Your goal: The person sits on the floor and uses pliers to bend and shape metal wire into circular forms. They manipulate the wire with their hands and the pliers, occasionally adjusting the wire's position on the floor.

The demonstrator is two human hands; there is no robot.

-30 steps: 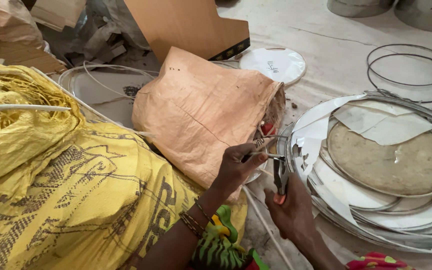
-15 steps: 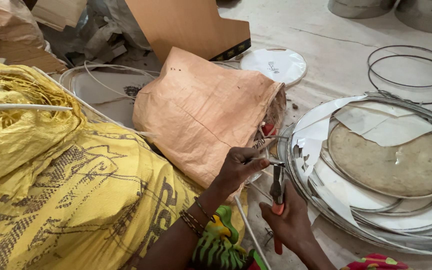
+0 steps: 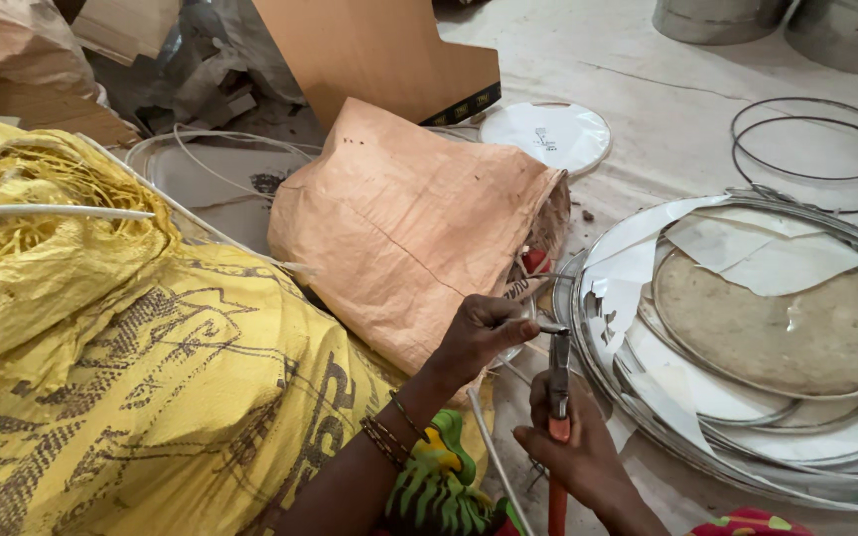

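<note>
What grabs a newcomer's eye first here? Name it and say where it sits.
The bright yellow cloth fills the left foreground, with a tan sack lying beside it at centre. In front of the sack, the left hand pinches a small metal piece against the pliers gripped by the right hand. Stacked metal rings lie to the right.

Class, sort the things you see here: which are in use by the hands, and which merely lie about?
In use: left hand; right hand; orange-handled pliers; stacked round metal rings.

Lying about: tan woven sack; white round lid; thin wire hoops; brown board.
</note>
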